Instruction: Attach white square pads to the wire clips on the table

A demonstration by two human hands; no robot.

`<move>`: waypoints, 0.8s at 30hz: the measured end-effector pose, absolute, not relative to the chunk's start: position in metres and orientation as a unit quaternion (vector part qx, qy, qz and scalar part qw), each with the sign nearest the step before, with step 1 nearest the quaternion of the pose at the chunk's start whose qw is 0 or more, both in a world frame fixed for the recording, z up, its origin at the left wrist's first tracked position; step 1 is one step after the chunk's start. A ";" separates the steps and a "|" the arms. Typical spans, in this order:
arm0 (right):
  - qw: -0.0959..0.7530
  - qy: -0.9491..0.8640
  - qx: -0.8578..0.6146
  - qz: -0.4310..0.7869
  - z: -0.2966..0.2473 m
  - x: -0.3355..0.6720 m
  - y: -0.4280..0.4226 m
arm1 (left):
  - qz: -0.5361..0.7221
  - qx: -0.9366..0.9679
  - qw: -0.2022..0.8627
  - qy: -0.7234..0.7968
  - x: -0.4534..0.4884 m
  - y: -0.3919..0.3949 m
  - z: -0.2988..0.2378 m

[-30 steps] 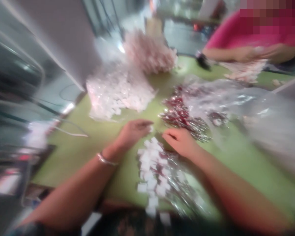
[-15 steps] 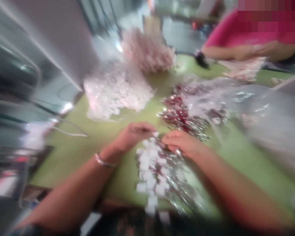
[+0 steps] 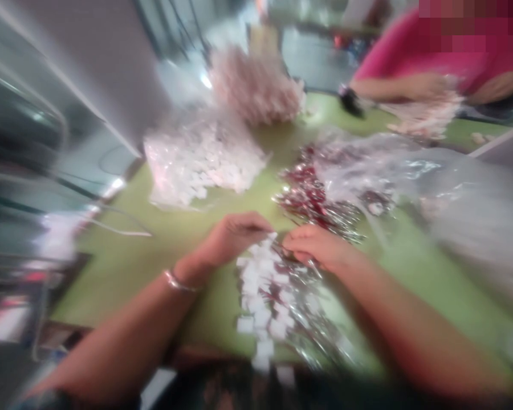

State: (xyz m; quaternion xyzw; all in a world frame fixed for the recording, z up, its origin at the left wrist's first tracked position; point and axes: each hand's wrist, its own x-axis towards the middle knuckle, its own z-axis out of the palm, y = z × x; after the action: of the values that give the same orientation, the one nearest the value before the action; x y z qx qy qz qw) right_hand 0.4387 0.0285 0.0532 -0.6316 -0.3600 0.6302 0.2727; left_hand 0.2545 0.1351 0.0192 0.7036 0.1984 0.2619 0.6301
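Note:
The picture is blurred. My left hand (image 3: 233, 234) and my right hand (image 3: 314, 246) meet over the far end of a heap of small white squares and shiny silver pieces (image 3: 277, 296) on the green table (image 3: 154, 245). The left fingers pinch a small white square at their tips. The right fingers are curled and pressed together on a shiny piece too small to name. A thin bangle sits on my left wrist.
A clear bag of white squares (image 3: 200, 162) lies at the back left, a pinkish heap (image 3: 256, 88) behind it. Red and silver pieces (image 3: 316, 199) spill from crumpled clear plastic (image 3: 410, 176) on the right. A person in pink (image 3: 431, 62) works at the far right.
My hands have drawn closer together over the heap. The left hand has picked up a white square at its fingertips. The other person's hands have shifted slightly.

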 end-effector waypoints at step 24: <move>0.188 -0.652 -0.699 0.225 0.072 0.436 0.017 | 0.091 0.853 0.058 0.510 0.223 0.199 0.018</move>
State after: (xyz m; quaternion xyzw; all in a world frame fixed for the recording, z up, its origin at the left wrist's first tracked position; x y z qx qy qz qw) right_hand 0.4358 0.0173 0.0717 -0.6989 -0.6524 0.2246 0.1879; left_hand 0.2234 0.1987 0.0178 0.8534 0.5099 0.0914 0.0579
